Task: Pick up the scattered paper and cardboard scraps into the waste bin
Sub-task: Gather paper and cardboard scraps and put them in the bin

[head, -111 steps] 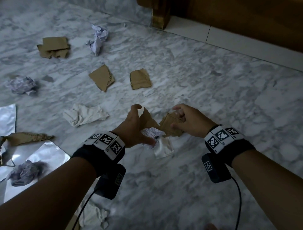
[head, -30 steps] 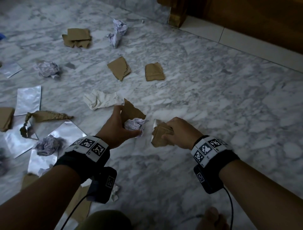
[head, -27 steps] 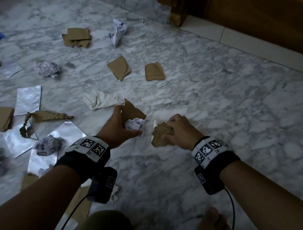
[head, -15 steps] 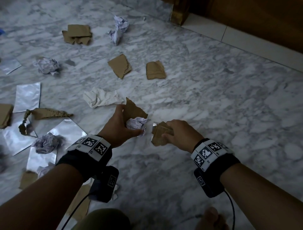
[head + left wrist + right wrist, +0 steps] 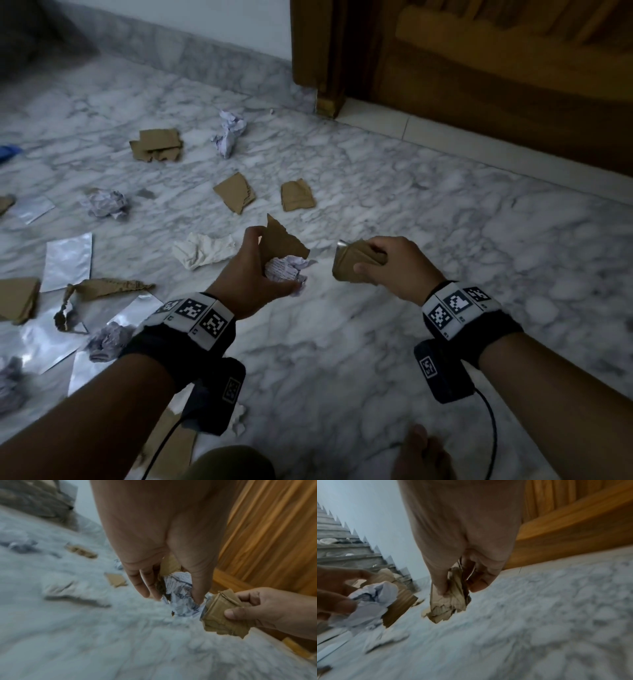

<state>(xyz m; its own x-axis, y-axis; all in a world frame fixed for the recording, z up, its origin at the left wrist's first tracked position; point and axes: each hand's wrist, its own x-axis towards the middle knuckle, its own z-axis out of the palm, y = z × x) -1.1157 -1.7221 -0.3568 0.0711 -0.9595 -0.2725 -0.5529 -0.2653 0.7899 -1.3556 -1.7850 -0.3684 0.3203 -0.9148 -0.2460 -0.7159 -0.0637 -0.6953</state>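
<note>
My left hand (image 5: 260, 270) grips a crumpled printed paper ball (image 5: 286, 269) together with a torn brown cardboard scrap (image 5: 281, 240), held above the marble floor. In the left wrist view the paper ball (image 5: 180, 593) sits between my fingers. My right hand (image 5: 387, 265) holds a folded wad of brown cardboard (image 5: 352, 267) with a bit of silver foil at its top edge; the right wrist view shows that wad (image 5: 450, 601) pinched between thumb and fingers. No waste bin is in view.
Loose scraps lie on the floor: cardboard pieces (image 5: 236, 192) (image 5: 297, 196) (image 5: 157, 145), crumpled papers (image 5: 228, 132) (image 5: 106, 204) (image 5: 203, 249), silver foil sheets (image 5: 68, 260) at the left. A wooden door (image 5: 479, 68) stands at the back right. My bare foot (image 5: 423, 455) is at the bottom.
Both hands have risen off the floor with their scraps and moved a little apart. The view has tilted up, showing the wall and door.
</note>
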